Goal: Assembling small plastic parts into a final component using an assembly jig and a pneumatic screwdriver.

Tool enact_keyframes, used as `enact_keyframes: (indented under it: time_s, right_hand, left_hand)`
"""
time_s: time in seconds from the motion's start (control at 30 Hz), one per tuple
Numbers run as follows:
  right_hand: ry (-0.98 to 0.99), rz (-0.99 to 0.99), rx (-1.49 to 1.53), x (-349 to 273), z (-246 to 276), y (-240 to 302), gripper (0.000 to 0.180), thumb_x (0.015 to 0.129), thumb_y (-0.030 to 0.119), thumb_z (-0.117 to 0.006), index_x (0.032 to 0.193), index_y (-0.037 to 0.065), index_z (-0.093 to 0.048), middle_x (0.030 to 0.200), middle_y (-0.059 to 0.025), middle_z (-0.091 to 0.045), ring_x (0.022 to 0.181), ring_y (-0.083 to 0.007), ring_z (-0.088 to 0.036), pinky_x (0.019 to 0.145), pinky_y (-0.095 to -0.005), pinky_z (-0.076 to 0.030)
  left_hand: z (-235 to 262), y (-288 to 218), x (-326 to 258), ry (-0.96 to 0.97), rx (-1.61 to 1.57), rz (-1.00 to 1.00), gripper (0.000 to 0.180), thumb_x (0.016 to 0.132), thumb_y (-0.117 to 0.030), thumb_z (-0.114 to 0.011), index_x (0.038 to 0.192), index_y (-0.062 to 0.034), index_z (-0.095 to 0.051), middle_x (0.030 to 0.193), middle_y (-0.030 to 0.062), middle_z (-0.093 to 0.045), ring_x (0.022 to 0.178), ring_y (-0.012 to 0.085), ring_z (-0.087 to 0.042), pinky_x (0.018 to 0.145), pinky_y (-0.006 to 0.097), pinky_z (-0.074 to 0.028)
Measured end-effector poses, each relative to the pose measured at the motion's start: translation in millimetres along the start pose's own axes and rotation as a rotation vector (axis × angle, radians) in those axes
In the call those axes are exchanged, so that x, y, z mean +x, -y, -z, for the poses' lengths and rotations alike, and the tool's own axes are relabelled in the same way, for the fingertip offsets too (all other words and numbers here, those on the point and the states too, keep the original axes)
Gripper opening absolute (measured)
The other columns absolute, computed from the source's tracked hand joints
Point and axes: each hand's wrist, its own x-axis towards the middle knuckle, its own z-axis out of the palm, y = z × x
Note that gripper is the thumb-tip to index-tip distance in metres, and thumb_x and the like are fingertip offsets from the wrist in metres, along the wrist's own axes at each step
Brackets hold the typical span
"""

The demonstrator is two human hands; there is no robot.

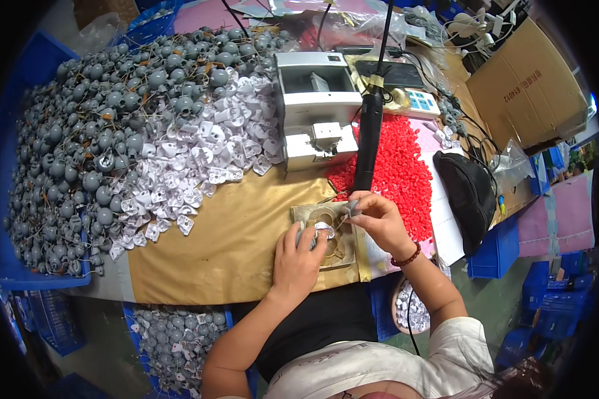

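A tan fixture block (343, 257) with rounded recesses lies at the table's front edge. My left hand (297, 261) rests on its left side, fingers curled over a grey rounded part (306, 238). Beside those fingertips a small white plastic piece (324, 230) sits in the fixture. Over the block's right side, my right hand (381, 225) pinches a small grey part (352, 209) with thin wire by it. A black electric screwdriver (371, 136) hangs upright just beyond my right hand. The undersides of both held parts are hidden.
Grey round parts with wires (66, 166) heap at the left, next to white plastic pieces (206, 149). Small red pieces (402, 176) spread behind my right hand. A white-and-grey machine (321, 106) stands at the back. At the right are a black pouch (464, 199) and a cardboard box (529, 86).
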Motion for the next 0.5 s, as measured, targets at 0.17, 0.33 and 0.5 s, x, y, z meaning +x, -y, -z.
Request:
enact_keyframes:
  time_s: [0.17,0.33,0.5]
  right_hand:
    - [0.177,-0.344,0.256,15,-12,16,0.027,0.088,-0.008,-0.071,0.113,0.002,-0.066,0.118,-0.0116,-0.065,0.107,-0.0227,-0.067,0.094,-0.0387,-0.059]
    - [0.299,-0.311,-0.278,23,-20,21,0.033,0.09,-0.001,-0.074,0.121,0.002,-0.066,0.109,-0.0049,-0.07,0.094,-0.0148,-0.069,0.082,-0.0288,-0.06]
    - [0.305,-0.043,-0.797,26,-27,23,0.036,0.084,0.001,-0.078,0.119,0.004,-0.068,0.098,-0.0067,-0.068,0.079,-0.0143,-0.066,0.072,-0.0298,-0.055]
  left_hand:
    - [1,3,0,0.007,-0.015,-0.007,0.04,0.078,-0.004,-0.071,0.117,-0.0111,-0.07,0.122,0.01,-0.056,0.123,0.0371,-0.05,0.102,0.046,-0.047]
    - [-2,8,1,0.012,-0.059,-0.014,0.037,0.077,-0.004,-0.072,0.114,-0.0108,-0.07,0.12,0.01,-0.058,0.126,0.0373,-0.051,0.101,0.045,-0.05]
    - [-2,9,4,0.012,-0.097,0.001,0.036,0.077,-0.004,-0.072,0.111,-0.0107,-0.07,0.119,0.0101,-0.059,0.126,0.0374,-0.052,0.1,0.044,-0.051]
